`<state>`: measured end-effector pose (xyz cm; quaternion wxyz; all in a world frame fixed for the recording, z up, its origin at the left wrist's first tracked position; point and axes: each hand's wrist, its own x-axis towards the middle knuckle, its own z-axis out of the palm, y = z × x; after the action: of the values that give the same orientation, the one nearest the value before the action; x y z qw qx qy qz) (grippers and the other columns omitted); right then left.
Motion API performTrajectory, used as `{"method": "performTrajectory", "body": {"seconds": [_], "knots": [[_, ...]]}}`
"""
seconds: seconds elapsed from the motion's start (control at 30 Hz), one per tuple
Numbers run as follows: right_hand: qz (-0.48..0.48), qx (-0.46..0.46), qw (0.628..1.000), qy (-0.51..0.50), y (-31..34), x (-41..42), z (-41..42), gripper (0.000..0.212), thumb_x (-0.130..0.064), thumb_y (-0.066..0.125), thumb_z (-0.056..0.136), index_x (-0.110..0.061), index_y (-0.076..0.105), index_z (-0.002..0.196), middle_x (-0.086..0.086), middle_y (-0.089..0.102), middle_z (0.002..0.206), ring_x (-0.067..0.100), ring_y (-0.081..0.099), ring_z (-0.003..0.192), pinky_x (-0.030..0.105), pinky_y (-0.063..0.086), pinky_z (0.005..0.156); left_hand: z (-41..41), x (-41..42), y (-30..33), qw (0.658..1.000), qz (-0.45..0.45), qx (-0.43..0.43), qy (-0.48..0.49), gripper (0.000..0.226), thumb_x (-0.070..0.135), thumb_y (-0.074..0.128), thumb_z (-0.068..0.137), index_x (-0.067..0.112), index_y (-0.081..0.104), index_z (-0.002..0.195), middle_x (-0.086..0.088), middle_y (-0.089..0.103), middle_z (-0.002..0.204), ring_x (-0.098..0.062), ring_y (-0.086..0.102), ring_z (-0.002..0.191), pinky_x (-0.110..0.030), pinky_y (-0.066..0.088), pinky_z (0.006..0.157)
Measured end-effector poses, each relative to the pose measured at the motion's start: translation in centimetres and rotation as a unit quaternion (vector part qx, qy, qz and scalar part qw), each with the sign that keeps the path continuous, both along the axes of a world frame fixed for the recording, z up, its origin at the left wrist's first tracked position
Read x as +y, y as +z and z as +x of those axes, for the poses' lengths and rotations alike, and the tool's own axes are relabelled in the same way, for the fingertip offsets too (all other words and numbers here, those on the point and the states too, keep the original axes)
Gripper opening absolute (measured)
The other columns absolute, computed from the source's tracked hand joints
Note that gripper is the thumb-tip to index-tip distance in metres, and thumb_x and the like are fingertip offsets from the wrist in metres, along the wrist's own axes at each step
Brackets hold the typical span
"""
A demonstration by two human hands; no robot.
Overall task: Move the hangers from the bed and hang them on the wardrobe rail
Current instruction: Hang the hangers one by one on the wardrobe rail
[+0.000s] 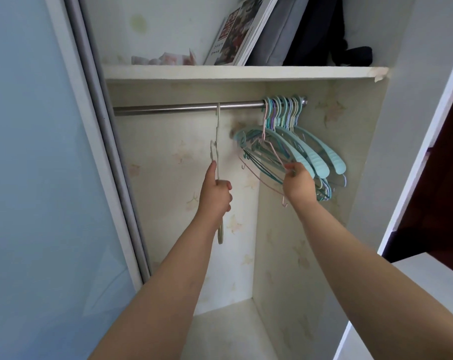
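Both hands [216, 193] [298, 184] raised, gripping hangers [215, 149] (apparently hooked).

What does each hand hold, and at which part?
The left hand grips the cream hanger at its lower body. The right hand pinches the pink wire hanger on its shoulder arm.

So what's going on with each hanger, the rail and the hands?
Cream hanger: hooked on the rail, held by the left hand.
Pink hanger: hooked on, pinched by the right hand.
Bunch: hanging at the rail's right end.
Rail: mostly bare.
Left hand: closed.
Right hand: pinching.
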<state>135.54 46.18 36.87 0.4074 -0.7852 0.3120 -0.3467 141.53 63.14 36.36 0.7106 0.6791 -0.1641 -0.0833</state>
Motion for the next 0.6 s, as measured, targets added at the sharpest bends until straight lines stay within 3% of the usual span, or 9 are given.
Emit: {"method": "performTrajectory", "body": {"seconds": [0.17, 0.33, 0.4, 0.47, 0.6], "knots": [[0.032, -0.014, 0.999, 0.012, -1.6, -0.2, -0.9, 0.044, -0.004, 0.035, 0.092, -0.015, 0.048, 0.132, 0.014, 0.064, 0.116, 0.031, 0.061, 0.099, 0.034, 0.049, 0.078, 1.4, -3.0, 2.4, 1.000, 0.014, -0.023, 0.005, 0.072, -0.008, 0.028, 0.091, 0.033, 0.023, 0.151, 0.002, 0.058, 0.083, -0.012, 0.039, 0.056, -0.023, 0.030, 0.044], [0.011, 0.001, 1.000, 0.017, -2.5, -0.1, -1.9, 0.040, -0.010, 0.040, 0.097, -0.014, 0.045, 0.136, 0.012, 0.058, 0.124, 0.028, 0.057, 0.106, 0.032, 0.042, 0.085, 3.7, -6.7, 4.0, 1.000, -0.020, 0.017, -0.015, 0.076, -0.010, 0.038, 0.091, 0.037, 0.026, 0.150, -0.013, 0.063, 0.118, -0.010, 0.033, 0.049, -0.019, 0.028, 0.037], [0.000, 0.006, 1.000, 0.026, -2.6, -0.2, -2.2, 0.039, -0.011, 0.040, 0.097, -0.014, 0.046, 0.135, 0.010, 0.059, 0.124, 0.023, 0.057, 0.102, 0.027, 0.040, 0.084, 4.5, -7.6, 5.0, 0.996, -0.046, 0.069, -0.018, 0.068, -0.005, 0.036, 0.095, 0.036, 0.029, 0.149, -0.012, 0.063, 0.110, -0.009, 0.027, 0.048, -0.017, 0.024, 0.036], [-0.014, 0.008, 1.000, 0.025, -2.7, -0.5, -2.4, 0.037, -0.012, 0.042, 0.097, -0.014, 0.048, 0.133, 0.009, 0.060, 0.122, 0.024, 0.057, 0.107, 0.029, 0.042, 0.088, 5.2, -8.3, 5.8, 0.990, -0.056, 0.126, -0.027, 0.056, 0.005, 0.028, 0.100, 0.035, 0.033, 0.147, -0.006, 0.061, 0.088, -0.008, 0.024, 0.047, -0.015, 0.020, 0.034], [-0.017, 0.011, 1.000, 0.015, -3.1, -1.0, -3.3, 0.035, -0.012, 0.042, 0.095, -0.014, 0.052, 0.129, 0.006, 0.062, 0.114, 0.021, 0.058, 0.096, 0.031, 0.046, 0.083, 5.1, -9.8, 5.7, 0.987, -0.009, 0.130, -0.089, 0.054, 0.008, 0.023, 0.101, 0.036, 0.032, 0.147, -0.004, 0.056, 0.075, -0.007, 0.025, 0.046, -0.012, 0.018, 0.034]]}}
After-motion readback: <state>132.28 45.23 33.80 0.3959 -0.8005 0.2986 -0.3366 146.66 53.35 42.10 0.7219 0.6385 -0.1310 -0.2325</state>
